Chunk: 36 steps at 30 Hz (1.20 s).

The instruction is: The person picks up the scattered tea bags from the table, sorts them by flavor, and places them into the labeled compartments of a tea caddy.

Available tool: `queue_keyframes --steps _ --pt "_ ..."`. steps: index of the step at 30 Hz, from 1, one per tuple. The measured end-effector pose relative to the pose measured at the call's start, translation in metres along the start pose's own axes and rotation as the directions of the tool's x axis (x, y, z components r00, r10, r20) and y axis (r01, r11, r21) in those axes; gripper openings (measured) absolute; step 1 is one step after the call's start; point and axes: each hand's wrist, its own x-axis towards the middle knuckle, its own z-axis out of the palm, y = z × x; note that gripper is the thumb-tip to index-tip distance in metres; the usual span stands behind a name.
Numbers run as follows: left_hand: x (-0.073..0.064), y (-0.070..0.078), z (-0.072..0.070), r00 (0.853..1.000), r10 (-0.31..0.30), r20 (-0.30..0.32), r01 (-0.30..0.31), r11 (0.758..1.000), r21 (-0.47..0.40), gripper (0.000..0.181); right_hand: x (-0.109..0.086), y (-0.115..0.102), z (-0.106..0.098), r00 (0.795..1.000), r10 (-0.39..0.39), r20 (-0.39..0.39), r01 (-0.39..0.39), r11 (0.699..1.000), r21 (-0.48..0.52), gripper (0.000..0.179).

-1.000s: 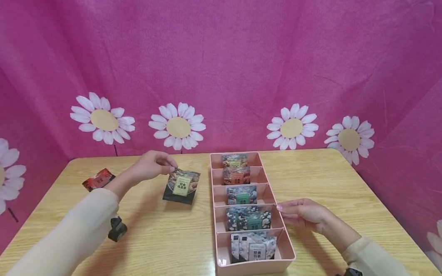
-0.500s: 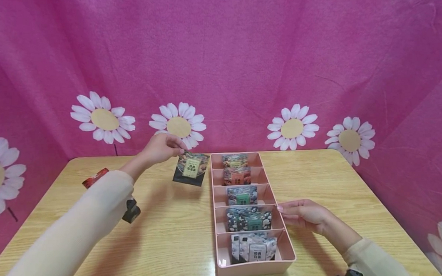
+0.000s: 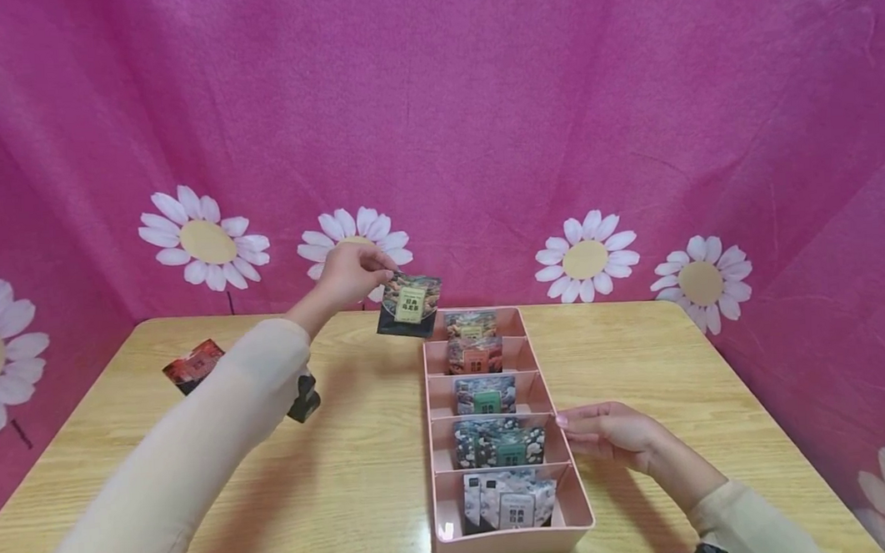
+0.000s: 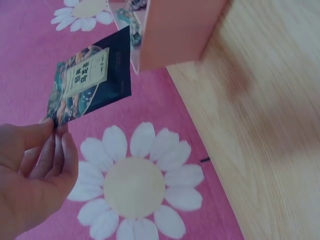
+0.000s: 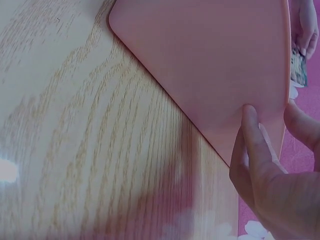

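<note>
In the head view my left hand (image 3: 356,274) pinches the top corner of a black tea sachet (image 3: 410,306) with a pale yellow label. This sachet hangs in the air at the far left corner of a pink divided box (image 3: 512,543). The left wrist view shows thumb and fingers on the sachet's corner (image 4: 92,75). My right hand (image 3: 622,436) rests against the box's right side. In the right wrist view its fingertips touch the outer wall (image 5: 210,60), with the thumb at the rim. Tea sachets stand in the box's compartments, including white ones (image 3: 516,506) nearest.
A red and black sachet (image 3: 194,365) lies on the wooden table (image 3: 363,481) at the left, partly behind my left sleeve. A pink curtain (image 3: 435,126) with daisies hangs along the table's far edge.
My left hand has carried the black tea sachet up, away and to the right, from over the table to the box's far left corner. My right hand stays at the box's side.
</note>
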Motion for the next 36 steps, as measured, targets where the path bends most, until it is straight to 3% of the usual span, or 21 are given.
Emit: queue_keyframes --steps 10,16,24,29,36 --pt "0.013 0.016 0.027 0.999 -0.028 -0.035 0.028 0.999 -0.028 0.013 0.000 -0.004 0.000 1.000 0.010 -0.004 -0.010 1.000 0.018 0.021" --pt "0.017 0.017 0.041 0.999 -0.034 -0.034 0.033 0.999 -0.010 0.013 -0.002 -0.006 0.001 0.998 0.039 -0.048 -0.040 0.999 -0.015 0.035" --pt "0.023 0.019 0.048 0.999 -0.018 -0.030 0.018 1.000 0.007 0.012 -0.004 -0.011 0.001 0.993 0.085 -0.078 -0.086 0.996 -0.014 0.031" --pt "0.026 0.023 0.053 1.000 0.023 0.013 -0.023 1.000 0.018 0.012 -0.003 -0.012 0.001 0.994 0.077 -0.078 -0.078 0.997 -0.010 0.033" --pt "0.023 0.029 0.065 0.989 0.074 0.126 -0.088 0.990 0.111 0.011 -0.003 -0.010 0.001 0.994 0.077 -0.076 -0.077 0.997 -0.008 0.034"
